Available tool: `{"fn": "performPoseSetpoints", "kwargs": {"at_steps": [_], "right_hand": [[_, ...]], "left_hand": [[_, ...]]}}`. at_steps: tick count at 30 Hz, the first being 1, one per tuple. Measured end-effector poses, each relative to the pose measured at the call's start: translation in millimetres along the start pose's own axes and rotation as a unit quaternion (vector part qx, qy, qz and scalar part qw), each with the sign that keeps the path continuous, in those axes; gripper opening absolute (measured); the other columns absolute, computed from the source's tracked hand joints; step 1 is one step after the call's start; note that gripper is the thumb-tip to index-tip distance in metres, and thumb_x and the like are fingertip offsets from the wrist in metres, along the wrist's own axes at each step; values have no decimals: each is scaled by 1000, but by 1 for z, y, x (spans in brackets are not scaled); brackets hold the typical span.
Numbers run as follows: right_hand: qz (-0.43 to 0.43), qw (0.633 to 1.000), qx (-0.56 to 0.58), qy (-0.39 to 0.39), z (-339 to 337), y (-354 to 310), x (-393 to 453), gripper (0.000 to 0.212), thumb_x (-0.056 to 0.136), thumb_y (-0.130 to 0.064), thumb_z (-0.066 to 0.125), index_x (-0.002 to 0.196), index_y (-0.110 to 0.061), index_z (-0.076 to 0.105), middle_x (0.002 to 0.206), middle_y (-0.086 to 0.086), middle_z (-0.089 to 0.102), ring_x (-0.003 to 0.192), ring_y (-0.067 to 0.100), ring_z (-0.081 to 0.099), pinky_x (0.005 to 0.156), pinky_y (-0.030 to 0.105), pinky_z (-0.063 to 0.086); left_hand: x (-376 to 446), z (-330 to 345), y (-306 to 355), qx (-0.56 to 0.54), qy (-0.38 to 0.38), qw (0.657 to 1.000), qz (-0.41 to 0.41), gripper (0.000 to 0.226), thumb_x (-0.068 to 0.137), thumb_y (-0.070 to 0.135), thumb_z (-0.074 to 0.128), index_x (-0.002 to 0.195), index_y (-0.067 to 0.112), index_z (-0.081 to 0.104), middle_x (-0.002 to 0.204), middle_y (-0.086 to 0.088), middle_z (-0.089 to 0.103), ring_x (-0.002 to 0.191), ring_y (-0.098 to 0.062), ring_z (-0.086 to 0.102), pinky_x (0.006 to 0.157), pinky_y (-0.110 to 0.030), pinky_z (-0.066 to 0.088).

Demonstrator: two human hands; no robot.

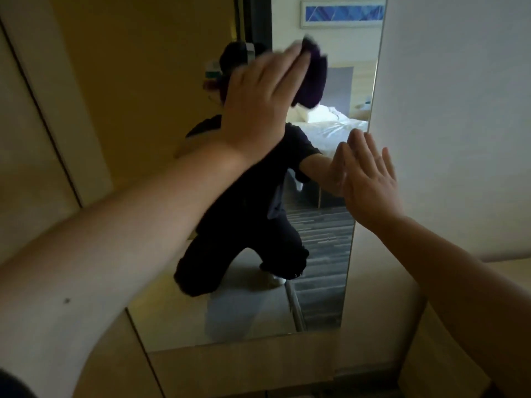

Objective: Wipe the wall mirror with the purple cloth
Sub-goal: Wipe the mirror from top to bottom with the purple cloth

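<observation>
The tall wall mirror [319, 242] fills the middle of the view and reflects a kneeling person in dark clothes and a bed behind. My left hand [258, 99] reaches across to the mirror's upper part, and its straight fingers press the dark purple cloth [311, 81] flat against the glass. The hand and cloth are motion-blurred. My right hand [369, 179] lies flat, fingers straight and together, against the mirror's right edge at mid height. It holds nothing.
A white wall [459, 110] borders the mirror on the right. A yellowish wooden panel [129, 96] stands on the left. A light wooden ledge [244, 369] runs below the mirror's bottom edge.
</observation>
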State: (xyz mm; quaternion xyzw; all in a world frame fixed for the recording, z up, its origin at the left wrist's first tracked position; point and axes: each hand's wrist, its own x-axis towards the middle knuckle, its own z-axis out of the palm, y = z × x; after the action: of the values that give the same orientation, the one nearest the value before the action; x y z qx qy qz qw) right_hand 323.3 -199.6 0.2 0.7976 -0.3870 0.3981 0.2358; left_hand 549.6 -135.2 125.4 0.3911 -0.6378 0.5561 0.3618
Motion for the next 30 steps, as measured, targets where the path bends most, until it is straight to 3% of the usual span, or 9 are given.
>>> {"fn": "performPoseSetpoints", "kwargs": {"at_steps": [4, 9, 14, 18, 21, 24, 27, 30], "right_hand": [[-10, 999, 13, 31, 8, 5, 0, 62, 102, -44, 23, 153, -9, 28, 164, 17, 15, 152, 34, 6, 121, 58, 12], [-12, 993, 39, 111, 21, 5, 1, 53, 106, -36, 33, 148, -5, 39, 159, 21, 26, 149, 38, 19, 119, 57, 17], [-5, 995, 51, 87, 22, 4, 0, 52, 102, -21, 42, 151, -5, 32, 162, 19, 18, 151, 36, 9, 121, 56, 11], [4, 998, 33, 55, 16, 4, 1, 51, 104, -23, 38, 153, -10, 31, 164, 14, 15, 153, 31, 5, 123, 49, 5], [0, 998, 45, 42, 6, 8, -2, 52, 105, -28, 32, 155, -15, 26, 165, 11, 13, 153, 27, 4, 124, 46, 3], [65, 994, 74, 48, -2, 21, -4, 57, 101, -27, 25, 156, -16, 19, 165, 13, 10, 153, 26, 4, 124, 47, 7], [125, 991, 49, -8, 2, 46, -6, 60, 101, -17, 32, 158, -16, 11, 166, 10, -1, 153, 25, -6, 124, 48, 3], [119, 991, 16, -65, 11, 60, -10, 68, 102, -15, 37, 158, -16, -2, 166, 9, -13, 151, 25, -16, 124, 51, 0]], "left_hand": [[21, 21, 4, 63, -45, 997, 25, 48, 96, 7, 46, 143, 9, 51, 150, -12, 48, 136, -32, 47, 108, -48, 39], [-79, 36, 50, 51, -58, 994, 72, 44, 105, 18, 41, 147, 7, 45, 155, -13, 41, 144, -33, 37, 113, -51, 35], [-204, 40, 98, 36, -139, 983, 118, 50, 101, 19, 47, 150, 10, 41, 158, -14, 31, 146, -32, 32, 117, -50, 23], [-255, 33, 121, 24, -192, 972, 131, 46, 103, 23, 40, 149, 16, 44, 157, -7, 37, 145, -25, 35, 113, -45, 31], [-246, 23, 124, -12, -220, 971, 96, 42, 105, 19, 35, 143, 17, 53, 152, -4, 46, 135, -25, 48, 100, -43, 42], [-208, 13, 120, -56, -211, 973, 69, 44, 101, 8, 32, 133, 13, 61, 141, -6, 58, 114, -29, 61, 82, -43, 48], [-149, 15, 103, -64, -142, 987, 26, 39, 97, 7, 44, 133, 10, 60, 139, -10, 59, 111, -33, 61, 83, -43, 44], [-71, 29, 82, -45, -53, 998, 3, 35, 102, 9, 43, 132, 10, 62, 138, -9, 60, 118, -32, 59, 91, -44, 45]]}}
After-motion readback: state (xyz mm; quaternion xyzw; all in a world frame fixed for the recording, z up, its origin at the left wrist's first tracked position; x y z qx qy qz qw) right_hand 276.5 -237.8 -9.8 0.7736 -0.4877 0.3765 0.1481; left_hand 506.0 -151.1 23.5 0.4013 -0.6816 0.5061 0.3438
